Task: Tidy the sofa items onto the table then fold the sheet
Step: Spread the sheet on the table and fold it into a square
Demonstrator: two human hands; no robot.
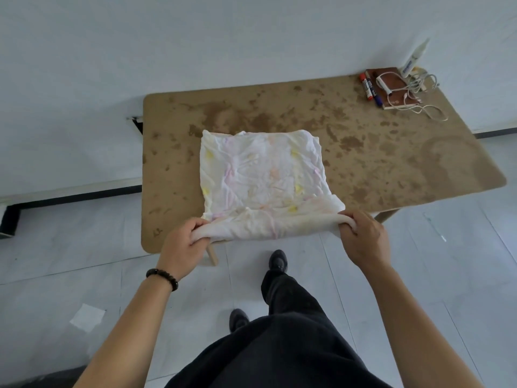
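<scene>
A white sheet point(263, 175) with faint pink and yellow marks lies folded into a rough square on the stained brown table point(391, 152). Its near edge hangs just past the table's front edge. My left hand point(183, 245) grips the near left corner of the sheet. My right hand point(363, 236) grips the near right corner, with the cloth bunched in the fingers. At the table's far right corner lie a brown notebook point(391, 88), two markers point(369, 88), a white cable point(419, 99) and a white bottle point(414, 58).
The table stands against a white wall on a pale tiled floor. My dark-trousered legs and shoes point(277, 260) are just in front of the table. A white paper scrap point(87, 317) lies on the floor at the left. A dark baseboard point(70, 196) runs along the wall.
</scene>
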